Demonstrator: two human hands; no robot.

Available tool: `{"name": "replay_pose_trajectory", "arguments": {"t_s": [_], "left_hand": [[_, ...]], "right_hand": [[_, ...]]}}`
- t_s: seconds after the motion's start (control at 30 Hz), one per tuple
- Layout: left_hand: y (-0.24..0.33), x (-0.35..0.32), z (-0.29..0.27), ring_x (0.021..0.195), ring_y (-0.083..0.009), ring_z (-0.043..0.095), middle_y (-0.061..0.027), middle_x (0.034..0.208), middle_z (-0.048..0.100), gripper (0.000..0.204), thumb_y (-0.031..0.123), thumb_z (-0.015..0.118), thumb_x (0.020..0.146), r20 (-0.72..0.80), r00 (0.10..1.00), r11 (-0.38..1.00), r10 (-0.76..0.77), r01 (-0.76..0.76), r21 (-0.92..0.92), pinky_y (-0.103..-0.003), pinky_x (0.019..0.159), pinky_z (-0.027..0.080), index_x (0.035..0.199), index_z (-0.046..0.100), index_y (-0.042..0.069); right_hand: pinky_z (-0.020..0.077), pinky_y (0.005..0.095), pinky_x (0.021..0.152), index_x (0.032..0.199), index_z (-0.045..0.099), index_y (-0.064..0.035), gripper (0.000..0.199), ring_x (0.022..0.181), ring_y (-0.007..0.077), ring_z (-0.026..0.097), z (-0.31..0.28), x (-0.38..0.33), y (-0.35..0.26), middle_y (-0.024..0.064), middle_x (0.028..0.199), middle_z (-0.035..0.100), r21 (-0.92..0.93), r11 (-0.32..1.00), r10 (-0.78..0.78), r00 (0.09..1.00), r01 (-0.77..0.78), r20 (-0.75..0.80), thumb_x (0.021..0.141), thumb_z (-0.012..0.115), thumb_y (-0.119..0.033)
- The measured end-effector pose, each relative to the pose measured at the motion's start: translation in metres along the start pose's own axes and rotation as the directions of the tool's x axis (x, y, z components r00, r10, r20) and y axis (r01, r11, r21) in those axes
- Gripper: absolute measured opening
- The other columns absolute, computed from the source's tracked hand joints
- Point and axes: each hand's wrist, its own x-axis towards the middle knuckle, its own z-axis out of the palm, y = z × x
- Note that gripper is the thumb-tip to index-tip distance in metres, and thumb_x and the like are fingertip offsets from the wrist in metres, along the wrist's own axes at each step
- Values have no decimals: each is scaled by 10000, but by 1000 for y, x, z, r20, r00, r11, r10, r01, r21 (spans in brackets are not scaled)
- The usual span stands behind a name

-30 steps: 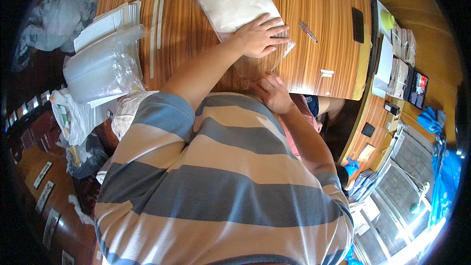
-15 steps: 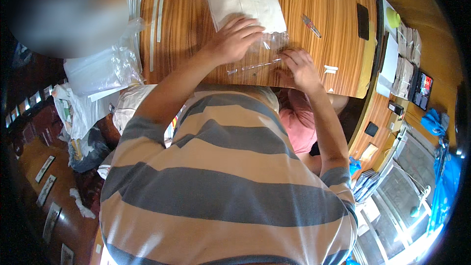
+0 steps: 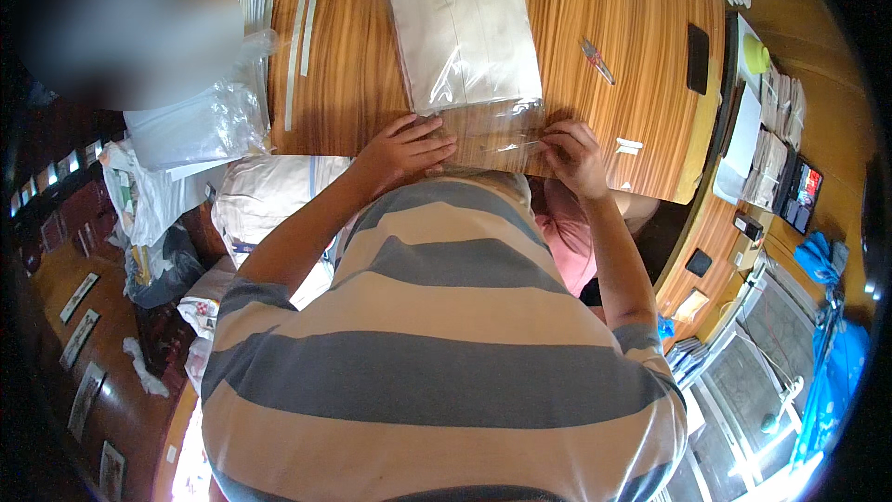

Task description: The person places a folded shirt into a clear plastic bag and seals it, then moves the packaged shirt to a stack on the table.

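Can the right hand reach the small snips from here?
Probably yes: nothing visible lies between the right hand and the small snips, though that hand seems to pinch the clear bag.

The left hand [image 3: 407, 149] is lying palm down, its fingers pointing rightward. Well apart to its right, the right hand [image 3: 576, 158] is curling its fingers; whether its thumb is meeting them is not showing clearly. Behind the hands, the left forearm [image 3: 311, 231] is slanting leftward, the right forearm [image 3: 618, 256] slightly rightward.
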Motion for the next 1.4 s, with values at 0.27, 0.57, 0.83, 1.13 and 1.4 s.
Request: {"name": "replay_pose_trajectory", "arguments": {"t_s": [0.27,0.57,0.83,1.13,1.4], "left_hand": [[-24,65,-49,935,-151,741,-126,1048,795,247,186,689,1038,-163,592,406,-789,303,-862,-295,845,591,1120,760,-36],[-66,100,-25,710,-138,688,-92,877,754,269,199,624,1078,-36,391,98,-920,141,-985,-286,637,564,1045,730,-46],[-71,106,0,639,-115,647,-74,791,708,278,187,586,1089,-98,277,149,-956,170,-974,-288,565,520,956,693,-32],[-73,111,1,849,-435,668,-227,948,683,213,186,581,1059,-630,293,637,-720,638,-432,-479,766,548,1068,674,-5],[-73,102,-1,958,-452,649,-233,1040,648,187,183,599,1046,-691,341,708,-637,613,-351,-497,826,540,1099,627,6]], "right_hand": [[567,332,924,1071,768,8,153,1026,195,723,-9,109,-3,104,1101,781,556,806,354,919,-205,-174,928,717,24],[600,301,819,1151,691,53,167,949,190,748,4,180,6,149,1046,774,862,361,610,789,-357,72,1039,632,-55],[534,269,595,1035,695,19,238,682,136,692,56,170,24,66,864,749,841,465,619,781,-279,-83,1071,642,-210],[535,459,603,929,635,-35,345,657,369,689,70,193,24,207,732,680,379,805,580,737,-456,-347,1081,595,-343],[538,550,660,925,628,-39,326,759,504,675,65,207,10,272,796,681,214,889,457,770,-404,-444,1061,594,-334]]}}
